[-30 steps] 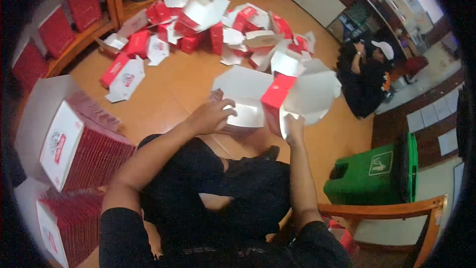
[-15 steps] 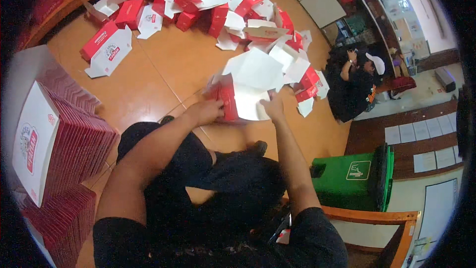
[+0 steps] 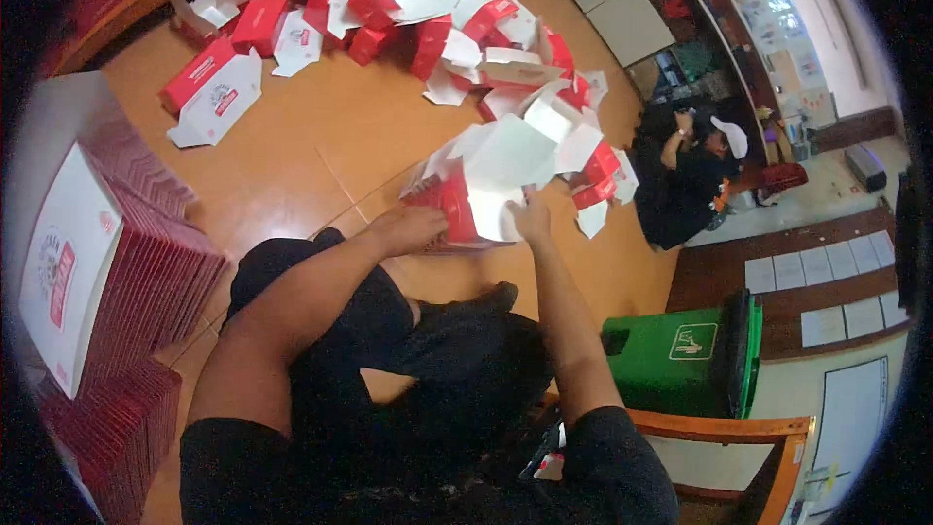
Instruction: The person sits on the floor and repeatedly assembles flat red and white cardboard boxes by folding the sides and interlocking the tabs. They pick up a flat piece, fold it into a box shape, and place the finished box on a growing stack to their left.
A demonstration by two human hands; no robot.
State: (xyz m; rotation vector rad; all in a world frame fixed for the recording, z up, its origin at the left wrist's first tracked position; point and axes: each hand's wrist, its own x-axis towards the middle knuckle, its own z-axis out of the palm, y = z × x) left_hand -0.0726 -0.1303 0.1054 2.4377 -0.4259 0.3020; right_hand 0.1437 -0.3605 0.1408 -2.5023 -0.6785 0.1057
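Observation:
A red and white cardboard food box [image 3: 457, 202] is in front of me above the floor, its large white lid flap raised and tilted away. My left hand [image 3: 406, 230] is closed on the red left side of the box, fingertips partly hidden against it. At the near right edge, my right hand [image 3: 530, 218] pinches a white side panel between thumb and fingers. The box stands open, so its white inside shows. Beyond it lies a heap of similar boxes [image 3: 442, 49] with their lids open.
A tall stack of flat red and white box blanks [image 3: 73, 272] stands at my left. One box [image 3: 209, 92] lies apart at the far left. To the right are a green bin [image 3: 671, 355] and a wooden frame [image 3: 719, 428]. A person in black [image 3: 690, 160] sits beyond.
My left hand has slid slightly nearer along the box's side. The box and both hands otherwise keep almost the same place, and the whole view has shifted a little.

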